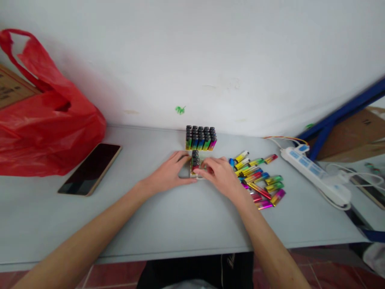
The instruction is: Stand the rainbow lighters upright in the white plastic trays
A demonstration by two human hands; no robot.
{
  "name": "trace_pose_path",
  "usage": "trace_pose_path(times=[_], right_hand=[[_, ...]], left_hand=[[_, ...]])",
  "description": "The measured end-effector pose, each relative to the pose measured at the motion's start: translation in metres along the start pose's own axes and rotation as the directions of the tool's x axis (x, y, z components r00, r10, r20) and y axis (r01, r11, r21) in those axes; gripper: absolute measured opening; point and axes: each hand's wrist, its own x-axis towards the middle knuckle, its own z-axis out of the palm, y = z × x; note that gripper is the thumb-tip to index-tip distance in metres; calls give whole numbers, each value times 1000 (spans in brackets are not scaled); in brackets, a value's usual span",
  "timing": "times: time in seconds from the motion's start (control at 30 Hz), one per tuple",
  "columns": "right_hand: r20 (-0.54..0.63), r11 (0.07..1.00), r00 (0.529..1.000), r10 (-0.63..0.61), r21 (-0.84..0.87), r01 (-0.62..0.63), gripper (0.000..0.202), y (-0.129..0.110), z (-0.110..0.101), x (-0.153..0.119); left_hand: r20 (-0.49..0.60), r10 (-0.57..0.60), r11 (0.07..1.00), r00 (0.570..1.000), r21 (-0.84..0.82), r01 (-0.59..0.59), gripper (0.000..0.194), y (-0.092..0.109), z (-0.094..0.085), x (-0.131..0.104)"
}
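White wall (210, 60) stands behind the grey desk (174, 224), on which all items noted below rest. At far left, a red plastic bag (54, 132), slumped against the wall. At right, a white power strip (315, 174), lying at a slant with cables attached. Beside the bag, a phone (90, 168), screen dark. Right of centre, loose lighters (252, 176) lie in a scattered heap. Left hand (170, 172): thumb and fingertips apart, at the left side of a small tray. Right hand (221, 174): thumb and fingertips near together at its right; whether either hand is clamped cannot be told. Just beyond the hands, near the wall, a block of lighters (201, 138) stands upright in rows. The small tray (193, 175), between the hands, bears a short row of dark-capped lighters (195, 155); at its near end, a red lighter (195, 165) meets the right thumb.
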Motion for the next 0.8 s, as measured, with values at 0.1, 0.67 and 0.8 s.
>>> trace_pose_path(times=[0.1, 0.67, 0.8], right_hand=[[-103, 993, 988, 116, -2, -116, 42, 22, -18, -8], [-116, 910, 917, 381, -130, -394, 21, 50, -18, -16], [-232, 914, 893, 385, 232, -334, 20, 47, -20, -14]], left_hand=[[-2, -9, 1000, 1000, 8, 9, 71, -2, 1, 0], [12, -5, 999, 1000, 54, 4, 71, -5, 1, -1], [6, -2, 999, 1000, 37, 2, 71, -7, 2, -1]])
